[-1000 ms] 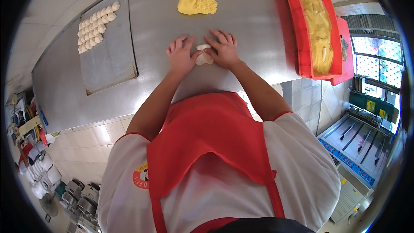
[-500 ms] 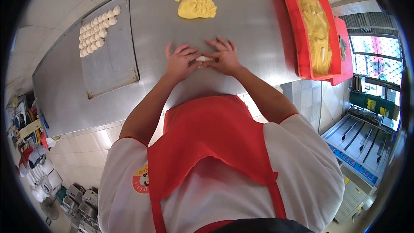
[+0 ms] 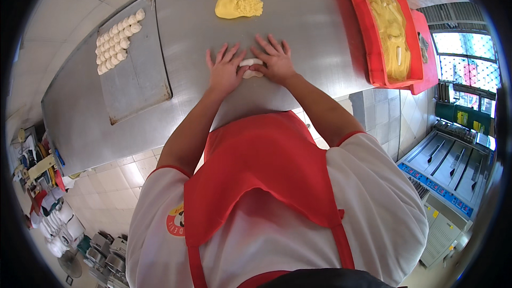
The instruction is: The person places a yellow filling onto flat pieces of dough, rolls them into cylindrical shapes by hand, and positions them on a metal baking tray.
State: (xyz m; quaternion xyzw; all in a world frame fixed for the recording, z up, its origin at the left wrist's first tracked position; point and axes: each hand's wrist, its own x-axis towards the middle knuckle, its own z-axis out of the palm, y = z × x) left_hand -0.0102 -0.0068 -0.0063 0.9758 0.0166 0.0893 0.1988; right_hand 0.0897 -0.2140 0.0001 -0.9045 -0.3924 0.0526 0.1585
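On the steel table (image 3: 320,26), a small piece of white dough (image 3: 251,62), rolled along its far edge, lies between my hands. My left hand (image 3: 225,73) grips its left end at thumb and index finger, other fingers spread. My right hand (image 3: 277,65) does likewise at the right end, thumb pressed on the dough. Beyond them sits a crumbly yellow mound (image 3: 237,5). To the left, rows of several pale dough pieces (image 3: 116,42) rest on a worn metal tray (image 3: 136,93).
A red tub (image 3: 373,32) of yellow mixture with white sticks stands at the right on a pink-red board or bin (image 3: 429,69). A steel appliance (image 3: 442,165) is at the lower right, cluttered equipment (image 3: 50,208) at the lower left. My red apron meets the table's near edge.
The dough has gone from a flattened piece to a partly rolled one. My fingers closed in over it half a second ago; now they sit higher and more dough shows.
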